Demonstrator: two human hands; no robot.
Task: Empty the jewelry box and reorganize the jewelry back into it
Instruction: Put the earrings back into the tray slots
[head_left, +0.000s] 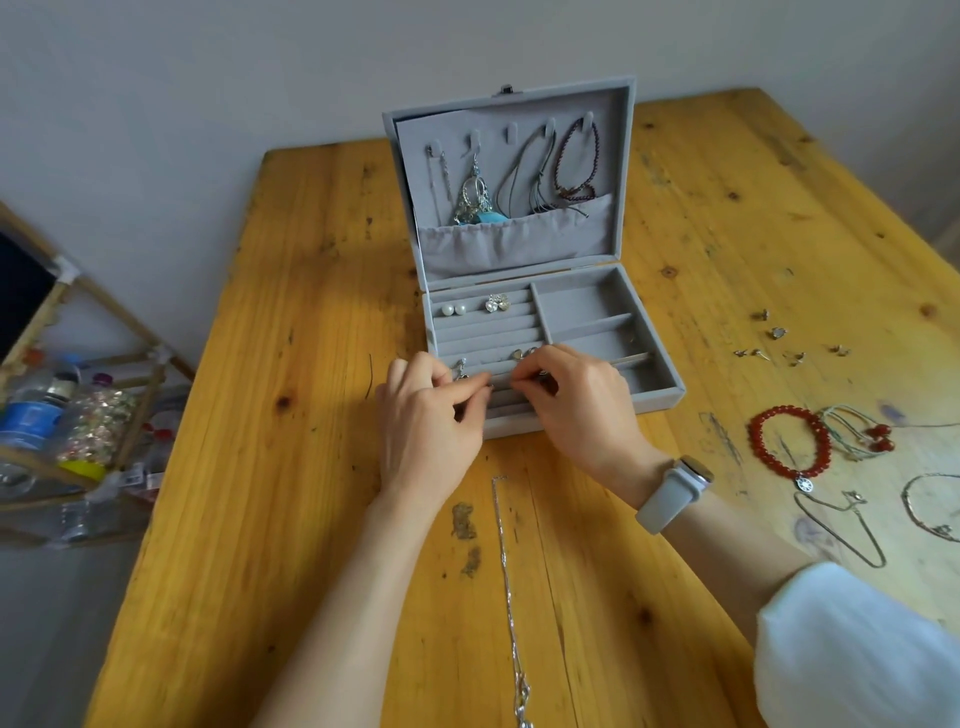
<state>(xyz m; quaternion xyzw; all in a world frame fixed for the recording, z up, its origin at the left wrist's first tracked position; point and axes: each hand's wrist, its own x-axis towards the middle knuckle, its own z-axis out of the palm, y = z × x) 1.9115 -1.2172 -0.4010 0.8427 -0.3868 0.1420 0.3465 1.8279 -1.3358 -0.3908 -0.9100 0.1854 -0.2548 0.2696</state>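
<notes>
The jewelry box (524, 270) is stood open mid-worktop (291, 467), and a small earring, pinched between the fingers of both the left hand (431, 415) and the right hand (576, 400) over its front ring rolls, could be dropped or left loose if seated poorly.

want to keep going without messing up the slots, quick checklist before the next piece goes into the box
1. Jewelry box lid open and propped upright: ok.
2. Free ring-roll rows behind the pearl studs row: ok.
3. Right-side compartments bare: ok.
4. Left hand and right hand both pinching at the front row; the piece being seated is hidden by fingers: cannot tell.
5. Loose pieces still out on the table, such as the red bead bracelet and silver chain: not ok.
</notes>
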